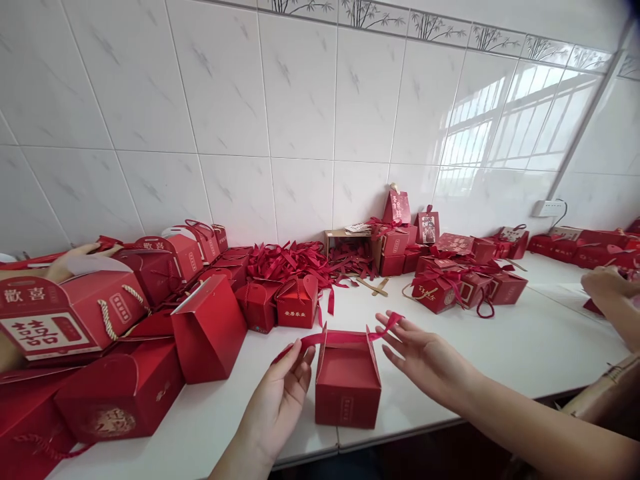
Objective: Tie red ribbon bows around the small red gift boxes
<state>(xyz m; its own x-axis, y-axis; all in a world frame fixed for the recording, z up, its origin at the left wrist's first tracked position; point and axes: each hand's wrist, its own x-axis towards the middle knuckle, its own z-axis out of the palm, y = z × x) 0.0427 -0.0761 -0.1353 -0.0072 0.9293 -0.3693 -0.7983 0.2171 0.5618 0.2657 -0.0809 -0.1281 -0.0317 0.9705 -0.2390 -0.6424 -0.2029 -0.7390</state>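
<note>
A small red box [347, 393] stands near the front edge of the white table, its two side flaps upright. A red ribbon [345, 338] runs across its top, through the flaps. To the left of the box, my left hand [283, 390] pinches one end of the ribbon between thumb and fingers. My right hand [425, 357] is on the other side, fingers spread and palm up, with the ribbon's other end lying against its fingertips.
Red gift boxes [120, 393] crowd the left side. A heap of red ribbons [290, 263] lies by the wall, beside an open carton [350, 250]. More red boxes [435, 293] stand back right. Another person's hand [610, 287] is at the far right; an arm shows far left.
</note>
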